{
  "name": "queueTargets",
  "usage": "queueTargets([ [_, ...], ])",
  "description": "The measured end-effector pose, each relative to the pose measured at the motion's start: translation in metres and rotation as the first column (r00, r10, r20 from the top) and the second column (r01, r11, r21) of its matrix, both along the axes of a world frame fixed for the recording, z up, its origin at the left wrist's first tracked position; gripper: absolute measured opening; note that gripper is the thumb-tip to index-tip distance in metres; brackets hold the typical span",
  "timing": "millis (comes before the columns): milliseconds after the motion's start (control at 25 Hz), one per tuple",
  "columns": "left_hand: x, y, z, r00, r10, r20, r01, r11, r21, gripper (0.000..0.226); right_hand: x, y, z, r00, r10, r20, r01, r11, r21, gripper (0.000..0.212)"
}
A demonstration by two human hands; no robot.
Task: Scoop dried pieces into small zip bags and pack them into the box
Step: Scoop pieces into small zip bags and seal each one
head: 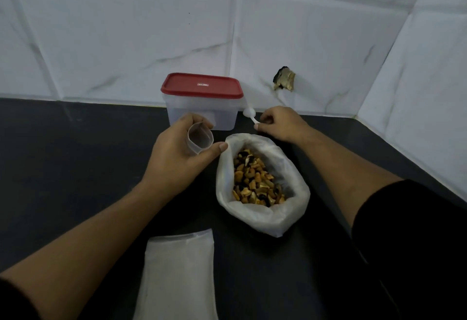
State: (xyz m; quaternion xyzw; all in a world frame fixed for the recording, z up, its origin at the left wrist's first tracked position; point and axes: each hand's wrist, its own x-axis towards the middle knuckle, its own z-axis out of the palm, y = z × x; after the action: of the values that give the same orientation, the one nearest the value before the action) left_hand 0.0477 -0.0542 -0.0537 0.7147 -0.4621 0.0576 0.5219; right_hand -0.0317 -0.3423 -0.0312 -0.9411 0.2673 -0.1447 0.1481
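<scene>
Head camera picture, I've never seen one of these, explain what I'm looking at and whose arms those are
There is no machine here: one camera worn on a person's head looks down at their own two hands. The left hand holds a small zip bag open. The right hand pinches the handle of a white spoon. On the dark counter lie a white bag of dried pieces, a clear box with its red lid on, and a flat pack of what look like empty bags.
</scene>
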Motion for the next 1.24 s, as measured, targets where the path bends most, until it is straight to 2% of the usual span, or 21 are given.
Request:
queueTargets([
  [160,0.003,-0.002,-0.002,1.000,0.004,-0.002,-0.004,1.000,0.009,0.044,0.011,-0.007,-0.009,1.000,-0.029,0.003,0.029,0.999,-0.029,0.025],
  [240,0.003,-0.001,-0.001,1.000,0.006,-0.005,-0.006,1.000,0.009,0.044,0.009,-0.003,-0.010,0.998,-0.051,0.043,0.055,0.995,-0.087,0.021],
  [360,0.001,-0.001,-0.001,1.000,0.002,-0.009,-0.001,1.000,0.015,0.044,-0.001,0.003,-0.009,0.982,-0.118,0.145,0.137,0.982,-0.132,0.025],
  [440,0.000,-0.001,-0.001,1.000,-0.001,-0.008,0.001,1.000,0.026,0.046,-0.012,0.009,-0.007,0.955,-0.156,0.250,0.171,0.985,-0.037,0.026],
  [520,0.000,0.000,0.000,1.000,-0.006,0.000,0.006,1.000,0.031,0.048,-0.026,0.018,0.000,0.893,-0.204,0.400,0.153,0.976,0.157,0.024],
  [640,-0.002,0.002,0.002,1.000,-0.008,0.004,0.008,0.999,0.034,0.047,-0.050,0.045,0.021,0.797,-0.254,0.548,0.024,0.920,0.391,0.021],
  [800,-0.006,0.006,0.005,1.000,-0.025,-0.017,0.025,0.999,0.047,0.046,-0.086,0.095,0.051,0.645,-0.328,0.690,-0.173,0.817,0.550,0.024],
  [880,-0.007,0.009,0.005,0.999,-0.046,-0.023,0.047,0.997,0.069,0.048,-0.103,0.117,0.052,0.620,-0.351,0.702,-0.256,0.755,0.604,0.025],
  [960,-0.010,0.013,0.006,0.997,-0.065,-0.027,0.067,0.994,0.081,0.049,-0.116,0.131,0.047,0.644,-0.311,0.699,-0.296,0.742,0.602,0.025],
  [1040,-0.011,0.015,0.009,0.996,-0.077,-0.050,0.080,0.995,0.057,0.047,-0.122,0.136,0.045,0.676,-0.258,0.690,-0.288,0.769,0.570,0.025],
  [1160,-0.016,0.016,0.012,0.993,-0.075,-0.091,0.078,0.997,0.022,0.042,-0.124,0.140,0.044,0.707,-0.162,0.688,-0.211,0.881,0.424,0.024],
  [1240,-0.018,0.015,0.011,0.996,-0.064,-0.059,0.067,0.997,0.046,0.040,-0.123,0.143,0.040,0.746,-0.097,0.659,-0.132,0.948,0.290,0.024],
])
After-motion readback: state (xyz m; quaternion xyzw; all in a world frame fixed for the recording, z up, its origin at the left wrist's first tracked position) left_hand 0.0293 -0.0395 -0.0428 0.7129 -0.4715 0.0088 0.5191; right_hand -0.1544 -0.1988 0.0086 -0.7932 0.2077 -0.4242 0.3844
